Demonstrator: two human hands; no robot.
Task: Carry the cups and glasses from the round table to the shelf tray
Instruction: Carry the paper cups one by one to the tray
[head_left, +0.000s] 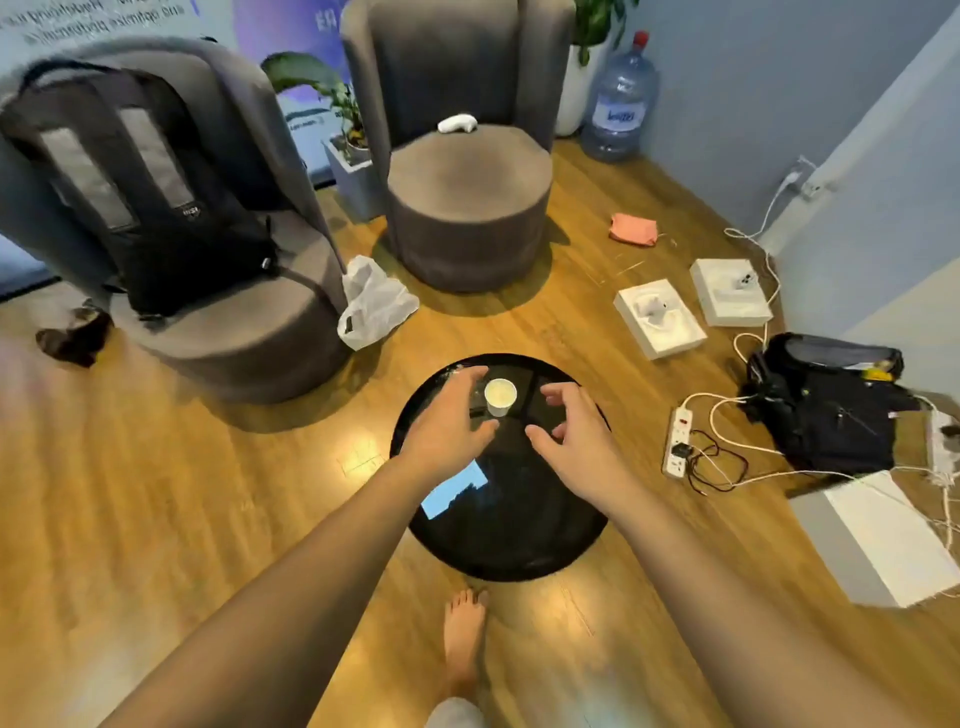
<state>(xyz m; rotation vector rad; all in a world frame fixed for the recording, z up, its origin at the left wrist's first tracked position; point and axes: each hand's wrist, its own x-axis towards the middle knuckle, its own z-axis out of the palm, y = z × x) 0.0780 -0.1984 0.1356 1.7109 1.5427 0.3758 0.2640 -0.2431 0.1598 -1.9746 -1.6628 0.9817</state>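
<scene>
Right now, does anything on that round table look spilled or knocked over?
No. The white cup stands upright on the black round table, with no spill visible. Both hands, left and right, hover open beside it.

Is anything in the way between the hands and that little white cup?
Nothing visible. The white cup stands alone on the round black table, with the left hand open close beside it and the right hand open on its other side.
</scene>
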